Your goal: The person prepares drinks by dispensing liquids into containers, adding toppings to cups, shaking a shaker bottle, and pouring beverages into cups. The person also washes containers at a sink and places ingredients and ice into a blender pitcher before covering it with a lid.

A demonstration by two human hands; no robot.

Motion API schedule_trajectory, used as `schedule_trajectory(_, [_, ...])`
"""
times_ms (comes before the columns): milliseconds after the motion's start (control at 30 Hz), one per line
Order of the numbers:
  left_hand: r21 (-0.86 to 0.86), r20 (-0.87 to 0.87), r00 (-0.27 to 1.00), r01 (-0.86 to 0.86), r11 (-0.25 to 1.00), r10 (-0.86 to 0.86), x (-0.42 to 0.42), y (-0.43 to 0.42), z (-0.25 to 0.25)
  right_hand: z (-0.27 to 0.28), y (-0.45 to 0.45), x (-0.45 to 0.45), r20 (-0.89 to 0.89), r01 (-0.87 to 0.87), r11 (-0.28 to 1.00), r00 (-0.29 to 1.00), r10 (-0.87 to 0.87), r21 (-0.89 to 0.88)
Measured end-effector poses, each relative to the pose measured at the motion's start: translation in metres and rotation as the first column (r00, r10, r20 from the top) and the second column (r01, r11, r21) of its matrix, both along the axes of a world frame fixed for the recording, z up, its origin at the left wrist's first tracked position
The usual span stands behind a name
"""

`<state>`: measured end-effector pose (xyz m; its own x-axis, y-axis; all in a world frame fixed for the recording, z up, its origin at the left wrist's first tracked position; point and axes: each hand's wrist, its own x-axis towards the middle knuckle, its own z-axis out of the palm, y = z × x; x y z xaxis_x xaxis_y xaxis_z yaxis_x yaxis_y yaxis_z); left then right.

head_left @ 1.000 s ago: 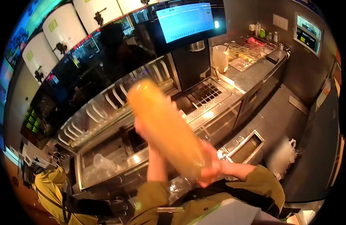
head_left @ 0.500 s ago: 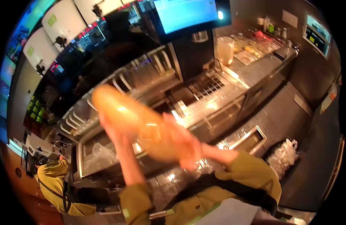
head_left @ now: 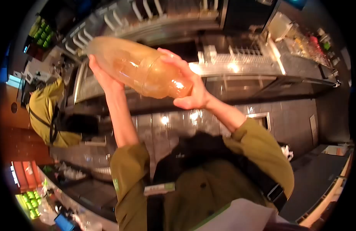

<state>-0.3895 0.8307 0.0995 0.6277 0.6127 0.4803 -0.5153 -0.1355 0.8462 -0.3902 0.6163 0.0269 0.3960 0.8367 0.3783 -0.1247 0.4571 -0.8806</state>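
Note:
A large translucent shaker [head_left: 131, 67] with orange-brown liquid lies tilted in the air between my hands, its narrower end toward the right. My left hand [head_left: 106, 79] supports the wide end at the left from below, fingers partly hidden behind it. At the other end, my right hand [head_left: 189, 82] wraps round the narrower part. Behind the shaker is the steel counter [head_left: 239, 63] with a sink and drain grid.
White curved handles [head_left: 108, 22] line the back of the counter. A white pitcher [head_left: 280, 27] stands at the upper right near ingredient containers [head_left: 305, 46]. A co-worker [head_left: 47, 113] in an olive shirt is at the left. The tiled floor [head_left: 162, 133] looks shiny.
The view has tipped downward, showing more floor and my torso. Both hands have kept hold of the shaker, which has swung from steeply slanted to a flatter tilt and up and left.

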Motion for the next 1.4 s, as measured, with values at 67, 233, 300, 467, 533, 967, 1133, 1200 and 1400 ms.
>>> schedule_trajectory(67, [-0.26, 0.232, 0.861, 0.504, 0.824, -0.453, -0.019, 0.0, 0.005, 0.05, -0.015, -0.01, 0.415, 0.159, 0.964, 0.879, -0.236, 0.211])
schedule_trajectory(233, [-0.446, -0.066, 0.983, 0.123, 0.886, -0.169, 0.005, 0.023, 0.017, 0.062, 0.014, 0.02, 0.133, 0.017, 0.974, 0.99, -0.048, 0.226])
schedule_trajectory(300, [-0.414, 0.002, 0.947, 0.294, 0.862, -0.322, -0.012, 0.048, 0.005, 0.039, 0.022, 0.014, -0.1, -0.057, 0.985, 0.992, 0.074, 0.165])
schedule_trajectory(467, [-0.152, 0.279, 0.822, 0.548, 0.822, -0.496, -0.042, 0.075, -0.024, 0.023, 0.044, 0.018, -0.113, -0.103, 0.97, 0.985, 0.13, 0.218])
schedule_trajectory(533, [0.06, 0.015, 0.991, -0.136, 0.989, 0.136, -0.025, 0.055, -0.023, 0.052, 0.028, 0.005, -0.127, -0.059, 0.972, 0.988, 0.09, 0.228])
schedule_trajectory(967, [-0.154, 0.348, 0.572, 0.816, 0.557, -0.743, -0.046, 0.082, -0.031, 0.001, 0.04, 0.038, 0.611, -0.011, 0.77, 0.615, -0.498, 0.638])
schedule_trajectory(1133, [-0.199, -0.268, 0.892, -0.422, 0.885, 0.365, 0.004, 0.004, 0.007, 0.03, -0.017, -0.019, 0.33, 0.285, 0.921, 0.871, -0.364, 0.266])
schedule_trajectory(1200, [-0.59, 0.102, 0.994, 0.093, 0.802, -0.04, -0.039, 0.012, -0.028, 0.045, -0.016, 0.006, 0.392, 0.194, 0.91, 0.854, -0.341, 0.368])
schedule_trajectory(1400, [0.149, -0.166, 0.943, -0.265, 0.953, 0.289, -0.052, 0.018, -0.062, -0.012, 0.026, 0.029, 0.03, 0.097, 0.979, 0.994, -0.104, 0.18])
